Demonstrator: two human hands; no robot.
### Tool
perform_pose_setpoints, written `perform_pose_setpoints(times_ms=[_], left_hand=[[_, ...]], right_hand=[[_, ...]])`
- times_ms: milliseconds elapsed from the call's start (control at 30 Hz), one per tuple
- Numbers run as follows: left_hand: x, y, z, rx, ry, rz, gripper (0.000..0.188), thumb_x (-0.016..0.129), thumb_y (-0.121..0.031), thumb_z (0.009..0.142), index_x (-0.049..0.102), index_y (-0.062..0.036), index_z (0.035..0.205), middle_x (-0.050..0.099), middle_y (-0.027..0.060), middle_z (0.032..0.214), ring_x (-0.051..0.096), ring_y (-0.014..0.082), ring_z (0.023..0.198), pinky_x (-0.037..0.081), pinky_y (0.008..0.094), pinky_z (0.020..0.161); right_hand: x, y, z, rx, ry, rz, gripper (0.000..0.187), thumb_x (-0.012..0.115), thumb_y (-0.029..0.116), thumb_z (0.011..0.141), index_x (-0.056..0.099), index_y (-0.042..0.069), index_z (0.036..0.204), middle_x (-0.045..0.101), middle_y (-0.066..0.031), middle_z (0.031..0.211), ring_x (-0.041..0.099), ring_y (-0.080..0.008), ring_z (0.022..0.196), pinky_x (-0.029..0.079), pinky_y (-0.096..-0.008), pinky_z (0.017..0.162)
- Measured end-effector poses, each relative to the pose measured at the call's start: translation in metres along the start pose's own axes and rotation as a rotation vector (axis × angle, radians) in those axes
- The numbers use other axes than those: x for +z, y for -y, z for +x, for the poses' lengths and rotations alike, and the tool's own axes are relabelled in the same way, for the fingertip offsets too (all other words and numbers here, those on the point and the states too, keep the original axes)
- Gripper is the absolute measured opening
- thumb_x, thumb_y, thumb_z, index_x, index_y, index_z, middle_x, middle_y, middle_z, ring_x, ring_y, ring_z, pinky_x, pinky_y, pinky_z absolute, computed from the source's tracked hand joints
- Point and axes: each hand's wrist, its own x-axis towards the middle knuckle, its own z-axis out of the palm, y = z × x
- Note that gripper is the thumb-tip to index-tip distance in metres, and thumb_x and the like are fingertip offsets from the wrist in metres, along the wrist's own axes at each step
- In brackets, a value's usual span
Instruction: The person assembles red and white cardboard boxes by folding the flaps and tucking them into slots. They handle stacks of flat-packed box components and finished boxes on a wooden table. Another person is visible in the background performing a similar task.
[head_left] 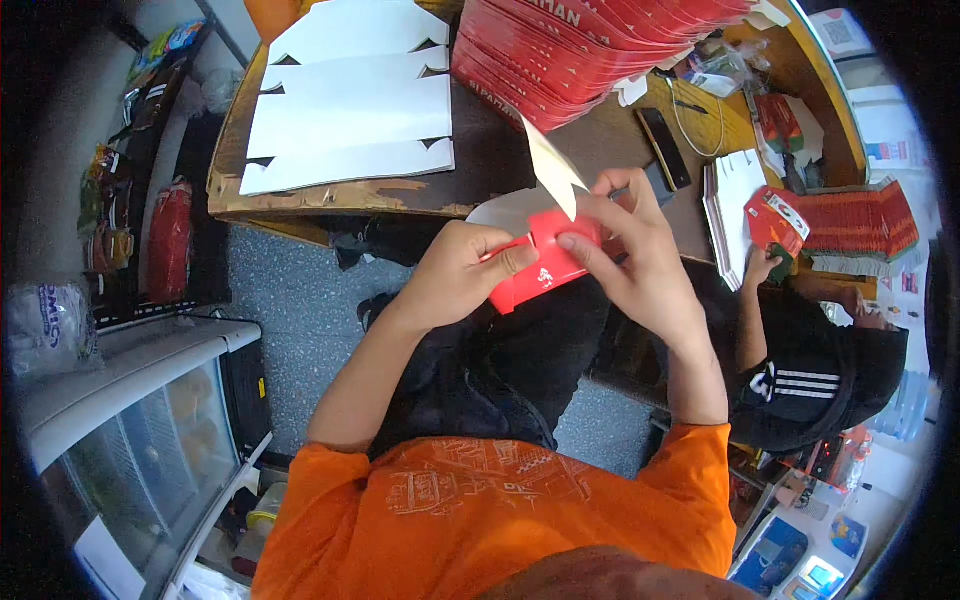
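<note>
A partly folded red cardboard box (550, 268) with a pale inside is held above my lap, at the near edge of the table. My left hand (455, 270) pinches its left side between thumb and fingers. On the box's right side, my right hand (640, 250) presses its thumb against the red face, with the fingers bent behind. One pale flap (548, 165) sticks up between my hands, toward the far side. White flat box blanks (350, 105) lie on the table at the left, notched along their sides.
Red printed boxes (560, 65) are piled at the back of the brown table (400, 195). A phone (663, 150) lies right of them. At the right, another person's hand (762, 268) holds a red box (776, 220), near a row of red boxes (860, 222). A glass-topped freezer (150, 430) stands at left.
</note>
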Motion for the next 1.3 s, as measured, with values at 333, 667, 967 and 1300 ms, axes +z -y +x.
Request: perform_pose_setpoints(times_ms=[333,667,967,1300], left_hand=[[-0.006,-0.008,0.001,-0.043,0.048,0.022,0.043,0.066,-0.036,0.099,0.068,0.0021,0.079,0.051,-0.0019,0.060,0.044,0.0051,0.063,0.041,0.0287,0.056],[0.013,-0.021,0.005,0.201,-0.087,-0.211,0.027,0.065,-0.022,0.099,0.070,0.0046,0.104,0.072,0.0101,0.092,0.061,0.0105,0.088,0.051,0.0294,0.082],[0.013,-0.007,0.003,0.182,-0.082,-0.033,0.028,0.063,-0.018,0.100,0.069,0.0059,0.114,0.071,0.0051,0.087,0.061,0.0078,0.081,0.050,0.0284,0.074],[0.020,-0.006,0.004,0.104,-0.053,-0.073,0.036,0.062,-0.015,0.100,0.061,0.0053,0.130,0.064,0.0004,0.079,0.054,0.0028,0.072,0.044,0.0216,0.065]], right_hand=[[0.002,0.007,0.004,0.024,0.044,-0.068,0.031,0.073,0.011,0.087,0.067,0.005,0.117,0.047,-0.0139,0.112,0.056,-0.0267,0.093,0.050,-0.0360,0.083],[0.001,0.003,-0.001,-0.097,0.135,-0.100,0.027,0.070,0.008,0.089,0.068,0.009,0.115,0.049,-0.0145,0.114,0.056,-0.0295,0.104,0.049,-0.0364,0.090],[0.031,-0.022,-0.036,0.162,-0.236,0.193,0.039,0.049,0.019,0.106,0.054,-0.006,0.135,0.059,-0.0248,0.132,0.059,-0.0333,0.124,0.047,-0.0379,0.102],[0.046,-0.007,-0.041,0.170,-0.312,0.011,0.030,0.053,0.011,0.103,0.062,-0.009,0.124,0.066,-0.0297,0.120,0.067,-0.0401,0.112,0.053,-0.0396,0.094]])
